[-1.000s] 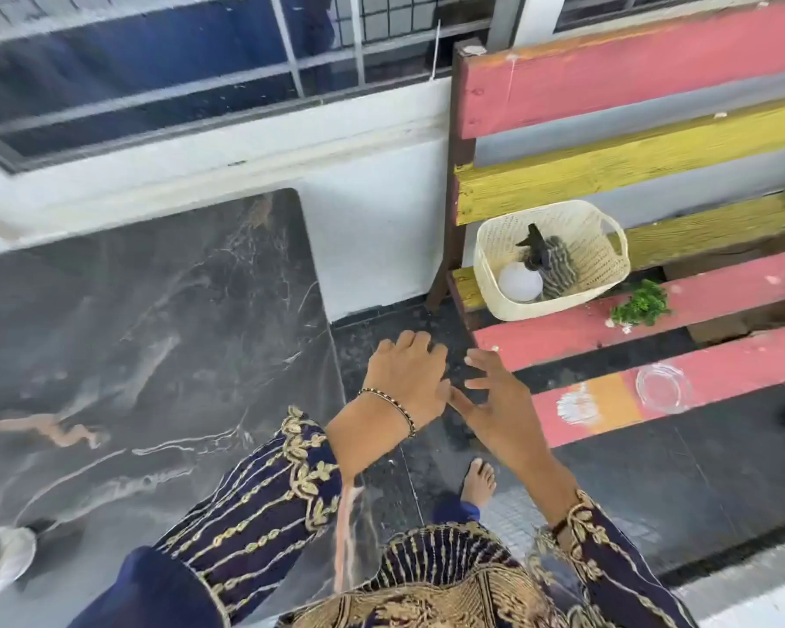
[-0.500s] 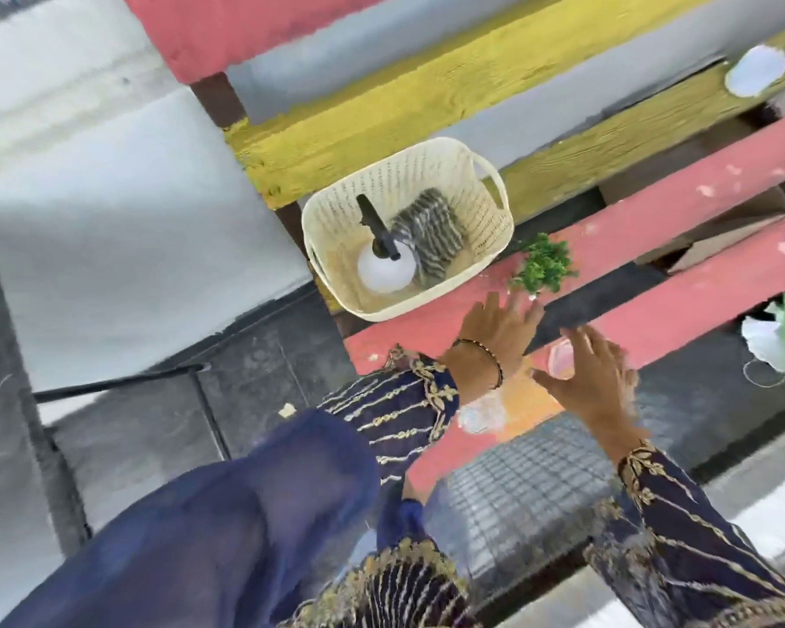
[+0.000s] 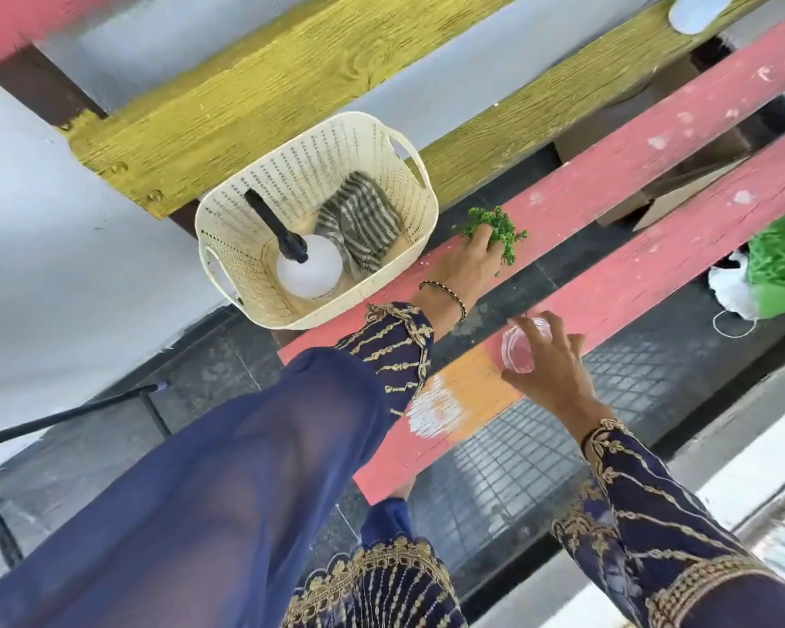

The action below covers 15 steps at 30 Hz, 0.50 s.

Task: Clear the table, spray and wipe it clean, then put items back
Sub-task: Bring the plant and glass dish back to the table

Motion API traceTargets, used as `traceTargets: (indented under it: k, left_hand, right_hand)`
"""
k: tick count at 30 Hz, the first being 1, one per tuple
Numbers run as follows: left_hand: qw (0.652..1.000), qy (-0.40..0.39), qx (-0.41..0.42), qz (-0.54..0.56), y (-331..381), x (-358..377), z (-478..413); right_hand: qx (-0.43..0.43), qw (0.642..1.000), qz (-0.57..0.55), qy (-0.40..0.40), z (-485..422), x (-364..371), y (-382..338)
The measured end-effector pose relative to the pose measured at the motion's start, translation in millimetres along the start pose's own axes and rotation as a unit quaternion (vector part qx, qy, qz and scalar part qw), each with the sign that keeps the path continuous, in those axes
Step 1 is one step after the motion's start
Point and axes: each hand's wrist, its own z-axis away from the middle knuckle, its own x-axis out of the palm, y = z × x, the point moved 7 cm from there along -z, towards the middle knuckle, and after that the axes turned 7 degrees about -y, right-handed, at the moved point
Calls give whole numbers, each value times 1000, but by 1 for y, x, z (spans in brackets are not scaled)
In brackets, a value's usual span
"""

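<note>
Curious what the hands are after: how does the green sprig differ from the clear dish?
The green sprig is bushy and opaque; the clear dish is smooth, round and see-through. The sprig lies on the pink slat nearer the basket, the dish on the next slat out. The left hand reaches into the sprig; the right hand curls round the dish. Both are small.

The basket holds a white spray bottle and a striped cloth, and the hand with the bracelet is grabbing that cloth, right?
Not quite. In the head view the left hand, the braceleted one, grips the green sprig on the red plank beside the basket. The spray bottle and striped cloth do lie in the basket.
</note>
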Motion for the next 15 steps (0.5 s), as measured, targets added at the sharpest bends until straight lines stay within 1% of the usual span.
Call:
traceTargets:
  k: [3, 8, 13, 15]
  left_hand:
    - [1000, 5, 21, -19, 2, -3, 8]
    - [1000, 20, 16, 18, -5, -1, 54]
    - [998, 14, 14, 55, -17, -6, 136]
    - [997, 13, -3, 73, -29, -12, 180]
  right_hand:
    - [8, 1000, -10, -1, 3, -2, -5]
    - [-2, 1000, -27, 1, 31, 4, -34]
    - [-29, 999, -23, 12, 86, 11, -89]
    - [-46, 999, -11, 16, 116, 16, -118]
